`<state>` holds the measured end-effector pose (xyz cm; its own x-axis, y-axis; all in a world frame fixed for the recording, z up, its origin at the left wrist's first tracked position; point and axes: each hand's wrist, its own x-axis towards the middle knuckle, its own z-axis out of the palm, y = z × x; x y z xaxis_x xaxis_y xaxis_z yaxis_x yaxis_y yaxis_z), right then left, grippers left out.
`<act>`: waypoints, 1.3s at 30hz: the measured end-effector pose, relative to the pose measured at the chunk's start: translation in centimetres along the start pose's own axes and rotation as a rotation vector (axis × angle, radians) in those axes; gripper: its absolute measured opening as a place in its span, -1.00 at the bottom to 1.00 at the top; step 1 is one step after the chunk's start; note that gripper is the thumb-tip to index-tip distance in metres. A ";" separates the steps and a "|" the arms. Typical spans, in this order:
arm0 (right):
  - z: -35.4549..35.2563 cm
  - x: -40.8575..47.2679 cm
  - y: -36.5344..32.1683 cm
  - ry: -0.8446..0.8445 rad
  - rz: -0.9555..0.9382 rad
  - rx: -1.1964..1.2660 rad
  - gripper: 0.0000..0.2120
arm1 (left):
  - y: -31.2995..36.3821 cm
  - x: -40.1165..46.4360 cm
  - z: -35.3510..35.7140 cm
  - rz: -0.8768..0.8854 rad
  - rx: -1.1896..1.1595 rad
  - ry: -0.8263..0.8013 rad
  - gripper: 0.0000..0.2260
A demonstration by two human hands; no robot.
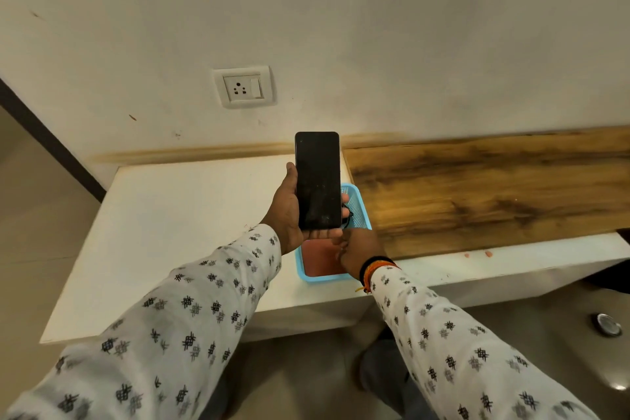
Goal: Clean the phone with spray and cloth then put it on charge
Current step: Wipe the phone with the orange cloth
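Head view: the left hand (pixel 286 215) grips a phone (pixel 318 181) upright, thumb along its left edge and fingertips curled round the right edge. The phone is a slim, round-cornered slab, its glossy black screen dark and flecked with fine dust and smears. It is raised above the table, in front of the wall, with its lower end over a tray.

The right hand (pixel 354 249) reaches in just under the phone's bottom edge, fingers pointing down into the tray; whether they hold anything I cannot tell, as the phone and wrist hide them. A bundle of black and orange thread bands (pixel 376 268) circles that wrist. Both sleeves are soft white fabric printed with small dark cross-hatched motifs.

The tray (pixel 359 206) is light blue plastic, rectangular, with a perforated mesh wall and a smooth rim. Inside lies something flat and reddish (pixel 318 262), perhaps a cloth, and a thin black cable (pixel 346 215) shows at the phone's right edge.

The tray sits on a low white table (pixel 191 215) with a matte, slightly scuffed top and square edges. To its right runs a wood-grain panel (pixel 477 191), brown with dark streaks. Behind, a plain off-white wall (pixel 375 27) carries a few marks and a white socket plate (pixel 243 87) with a three-pin outlet and rocker switch. The floor (pixel 34 215) is smooth beige tile, and a round metal fitting (pixel 608 324) is set in it at the right.
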<state>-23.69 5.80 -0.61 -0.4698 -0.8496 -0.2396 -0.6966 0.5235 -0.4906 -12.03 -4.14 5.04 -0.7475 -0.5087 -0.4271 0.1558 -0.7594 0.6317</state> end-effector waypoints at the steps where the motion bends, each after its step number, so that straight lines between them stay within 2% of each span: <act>1: 0.3 0.2 0.0 0.006 0.004 -0.023 -0.79 | -0.2 0.2 -0.1 -0.002 0.003 -0.002 -0.17; 7: 1.6 1.3 -1.0 0.085 0.058 -0.090 -0.84 | -0.4 1.1 -0.6 -0.024 0.051 0.004 -0.16; 13: 2.4 2.2 -1.0 0.117 0.141 0.013 -0.67 | 0.0 1.7 -1.7 -0.019 0.002 0.052 -0.17; 17: 2.5 2.4 -1.4 0.064 0.148 -0.087 -0.86 | 0.3 1.5 -2.0 0.000 0.007 0.067 -0.18; 20: 2.2 2.1 -1.6 0.063 0.116 -0.083 -0.83 | 0.5 1.1 -1.7 0.001 0.011 0.073 -0.18; 25: -1.4 1.6 -2.6 0.009 0.052 0.090 -0.79 | 1.5 0.1 -0.3 0.029 0.005 0.095 -0.17; 28: -4.6 1.3 -3.9 0.105 0.050 0.226 -0.94 | 3.0 -1.2 1.0 0.070 0.010 0.089 -0.17; 30: -7.0 0.9 -4.9 0.183 0.079 0.411 -0.86 | 4.6 -2.7 1.8 0.123 0.038 0.097 -0.16; 32: -9.3 0.5 -6.2 0.207 0.080 0.585 -0.90 | 6.1 -4.0 2.3 0.166 0.057 0.113 -0.15; 39: -17.4 -3.5 -14.1 0.334 -0.157 0.906 -0.79 | 12.4 -11.2 4.1 0.343 0.128 0.094 -0.19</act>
<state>-21.69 2.54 21.73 -0.6339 -0.7707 0.0645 -0.1497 0.0405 -0.9879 -4.35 -6.17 20.32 -0.6024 -0.7641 -0.2308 0.3000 -0.4846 0.8217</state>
